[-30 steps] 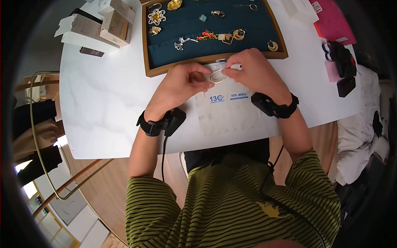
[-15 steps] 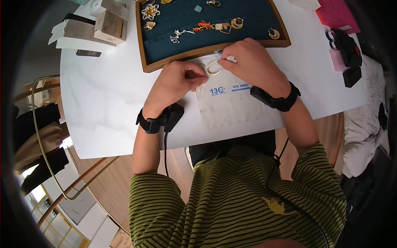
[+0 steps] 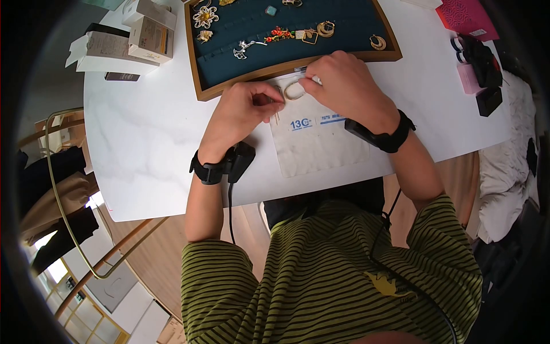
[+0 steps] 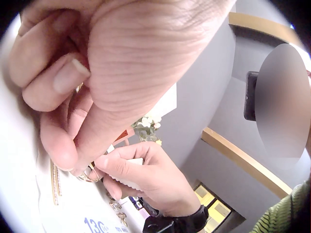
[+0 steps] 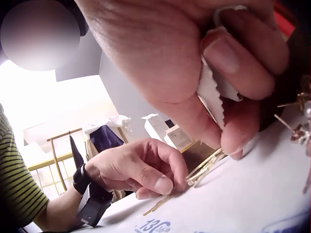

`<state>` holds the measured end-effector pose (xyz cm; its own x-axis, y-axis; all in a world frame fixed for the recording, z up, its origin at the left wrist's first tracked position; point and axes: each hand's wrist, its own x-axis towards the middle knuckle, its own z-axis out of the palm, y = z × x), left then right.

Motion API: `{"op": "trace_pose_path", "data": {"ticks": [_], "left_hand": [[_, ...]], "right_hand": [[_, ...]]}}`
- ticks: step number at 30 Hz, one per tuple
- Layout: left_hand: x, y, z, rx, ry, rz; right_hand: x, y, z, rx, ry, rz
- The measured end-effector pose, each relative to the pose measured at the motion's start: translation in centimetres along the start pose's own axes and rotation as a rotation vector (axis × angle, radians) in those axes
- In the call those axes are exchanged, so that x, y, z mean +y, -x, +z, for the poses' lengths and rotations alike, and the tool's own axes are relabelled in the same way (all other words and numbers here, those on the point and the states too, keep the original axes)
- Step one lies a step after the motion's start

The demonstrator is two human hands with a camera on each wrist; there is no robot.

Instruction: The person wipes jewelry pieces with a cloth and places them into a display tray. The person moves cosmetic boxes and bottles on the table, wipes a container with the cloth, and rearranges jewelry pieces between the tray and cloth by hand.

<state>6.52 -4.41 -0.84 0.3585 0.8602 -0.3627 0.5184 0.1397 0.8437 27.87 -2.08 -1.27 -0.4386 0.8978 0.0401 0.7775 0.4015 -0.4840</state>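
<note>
Over the top of a white cloth with blue print (image 3: 321,152), my two hands are close together. The left hand (image 3: 240,114) pinches a gold-coloured earring between thumb and forefinger; its thin dangling strands (image 4: 55,187) show below the fingertips. My right hand (image 3: 346,80) has thumb and forefinger at a gold-coloured hoop (image 5: 206,167), which spans the gap between the hands. A folded white cloth with a zigzag edge (image 5: 210,97) is tucked in the right fingers. The fingers hide part of the jewellery.
A wood-framed jewellery tray (image 3: 243,79) with several brooches and earrings lies just beyond the hands. Cartons (image 3: 150,39) stand at the left. A pink box (image 3: 467,18) and black items (image 3: 480,63) are at the right. The white table's (image 3: 154,155) front edge is near the body.
The view has shifted slightly, so the tray sits higher in it. The left fingers have moved off the hoop's near side, and the dangling strands show more clearly. The right hand still holds the hoop.
</note>
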Motion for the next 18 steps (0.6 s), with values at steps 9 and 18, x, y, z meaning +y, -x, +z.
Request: {"op": "trace_pose_path", "data": {"ticks": [9, 18], "left_hand": [[0.6, 0.4, -0.5, -0.029, 0.127, -0.034], [0.1, 0.1, -0.1, 0.005, 0.055, -0.06]], "right_hand": [[0.9, 0.5, -0.9, -0.098, 0.018, -0.1], [0.4, 0.6, -1.1, -0.169, -0.041, -0.206]]}}
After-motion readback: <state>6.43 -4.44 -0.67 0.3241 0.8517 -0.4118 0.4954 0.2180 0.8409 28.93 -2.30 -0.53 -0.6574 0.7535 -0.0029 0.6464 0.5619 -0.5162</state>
